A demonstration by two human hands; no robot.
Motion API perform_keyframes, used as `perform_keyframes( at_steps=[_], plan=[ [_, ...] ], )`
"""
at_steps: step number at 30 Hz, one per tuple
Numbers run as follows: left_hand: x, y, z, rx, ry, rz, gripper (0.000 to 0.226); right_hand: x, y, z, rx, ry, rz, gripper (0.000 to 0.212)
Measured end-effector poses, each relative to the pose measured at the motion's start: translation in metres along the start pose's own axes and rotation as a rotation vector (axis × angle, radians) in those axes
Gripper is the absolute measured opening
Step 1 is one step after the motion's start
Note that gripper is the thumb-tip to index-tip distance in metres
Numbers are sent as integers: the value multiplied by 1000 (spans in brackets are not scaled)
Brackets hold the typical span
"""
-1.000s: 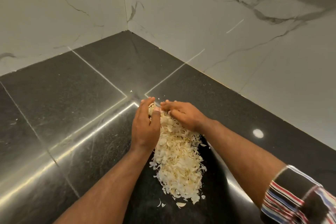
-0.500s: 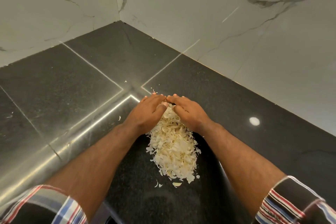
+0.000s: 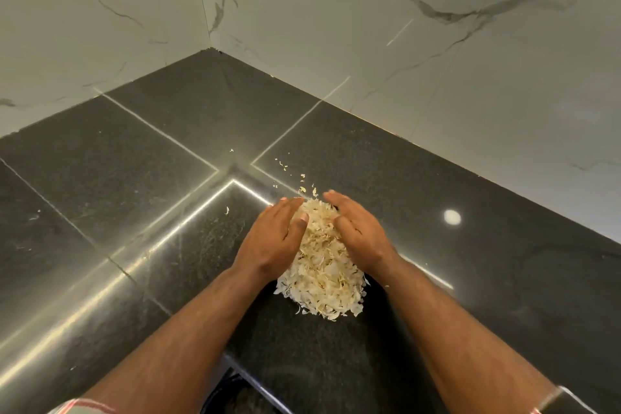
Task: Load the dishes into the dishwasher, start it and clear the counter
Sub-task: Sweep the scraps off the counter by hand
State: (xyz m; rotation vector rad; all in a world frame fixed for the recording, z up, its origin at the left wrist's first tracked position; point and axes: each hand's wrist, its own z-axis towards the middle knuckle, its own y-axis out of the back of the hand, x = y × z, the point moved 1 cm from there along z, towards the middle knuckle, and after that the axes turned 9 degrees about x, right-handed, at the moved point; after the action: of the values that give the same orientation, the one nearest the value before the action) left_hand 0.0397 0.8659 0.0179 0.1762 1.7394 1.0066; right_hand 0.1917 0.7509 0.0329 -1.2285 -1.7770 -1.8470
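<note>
- Nearest the camera, below the counter's front edge, a dark round container (image 3: 235,395) is glimpsed between the forearms — its contents cannot be made out, and whether it is a bin is not certain.
- The pile of pale, papery peelings (image 3: 324,270) is seen on the black granite counter (image 3: 470,296), close to the front edge and now shorter and more rounded than a second ago, when it lay stretched out in a long strip.
- The pile is flanked by both hands: the left hand (image 3: 275,239) is pressed flat against its left side with fingers straight, and the right hand (image 3: 361,233) is laid against its right side, fingers extended and slightly spread. Nothing is pinched or lifted.
- The hands, joined at the fingertips over the far end half a second ago, are now parted — the heap has been drawn nearer and compacted.
- It is judged that the counter-clearing part of the task is under way, with the scraps readied for sweeping off the edge.
- Beyond the fingertips, a few stray flakes (image 3: 285,166) are left scattered near the tile joint, and one more (image 3: 227,210) lies to the left; another pass would be needed.
- Farthest off, the marble wall (image 3: 336,27) is met at the corner. No dishes or dishwasher are in view.
</note>
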Motion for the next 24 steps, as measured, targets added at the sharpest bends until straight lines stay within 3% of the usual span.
perform_keyframes(
  at_steps=[4,8,17,24],
  plan=[
    [3,-2,-2,-5,21,13,68,-2,-26,-46,-107,-223,-169,74],
    [-5,-12,2,-44,23,15,66,13,-56,-38,-230,-278,-197,80],
    [-40,-20,-1,-161,-12,-414,46,37,-59,-10,-473,-126,308,51],
    [-59,-29,7,-222,94,-717,30,42,-61,2,-565,-195,908,29]
  ],
)
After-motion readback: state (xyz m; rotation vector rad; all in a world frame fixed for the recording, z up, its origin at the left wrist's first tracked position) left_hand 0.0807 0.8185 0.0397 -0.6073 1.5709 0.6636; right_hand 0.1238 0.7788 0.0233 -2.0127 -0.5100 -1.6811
